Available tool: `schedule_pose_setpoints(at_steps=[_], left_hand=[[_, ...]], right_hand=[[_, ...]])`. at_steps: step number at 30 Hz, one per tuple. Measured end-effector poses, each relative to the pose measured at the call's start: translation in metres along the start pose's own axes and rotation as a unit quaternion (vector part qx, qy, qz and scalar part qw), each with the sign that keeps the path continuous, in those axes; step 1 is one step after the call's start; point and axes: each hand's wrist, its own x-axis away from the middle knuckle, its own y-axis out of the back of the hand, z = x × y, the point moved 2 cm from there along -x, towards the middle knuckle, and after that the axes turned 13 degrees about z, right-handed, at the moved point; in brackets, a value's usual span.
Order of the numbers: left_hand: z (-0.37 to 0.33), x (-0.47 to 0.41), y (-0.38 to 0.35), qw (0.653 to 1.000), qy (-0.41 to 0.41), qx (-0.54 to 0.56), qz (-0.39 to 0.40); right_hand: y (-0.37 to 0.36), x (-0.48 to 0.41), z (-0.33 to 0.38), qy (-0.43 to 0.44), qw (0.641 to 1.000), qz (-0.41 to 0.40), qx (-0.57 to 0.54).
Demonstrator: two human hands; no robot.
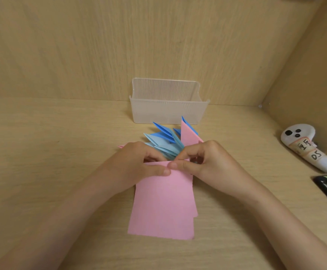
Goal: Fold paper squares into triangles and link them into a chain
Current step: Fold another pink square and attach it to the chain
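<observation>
While both hands, left and right, pinch the far edge of the top pink paper square, the sheet runs lengthwise toward 6 o'clock on the bench; the linked blue triangles lie just beyond at 12 o'clock.

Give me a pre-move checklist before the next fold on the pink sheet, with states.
1. Both hands on the sheet's far edge: left hand and right hand pinch the pink paper: ok.
2. Single sheet isolated: more pink edges show beneath at the right: not ok.
3. Far corners aligned: hidden by fingers: cannot tell.
4. Blue folded triangles clear of the fold: they touch the fingers: not ok.
5. Clear bin out of the way: ok.
</observation>
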Motion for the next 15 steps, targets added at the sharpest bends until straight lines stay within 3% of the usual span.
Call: schedule_pose_setpoints(at_steps=[6, 15], left_hand=[[-0.004, 0.003, 0.008, 0.996, -0.007, 0.027, -0.08], [-0.004, 0.003, 0.012, 0.99, -0.003, 0.09, -0.111]], right_hand=[[0.002, -0.002, 0.002, 0.041, 0.998, -0.044, -0.019], [0.009, 0.0, 0.005, 0.056, 0.981, -0.146, -0.111]])
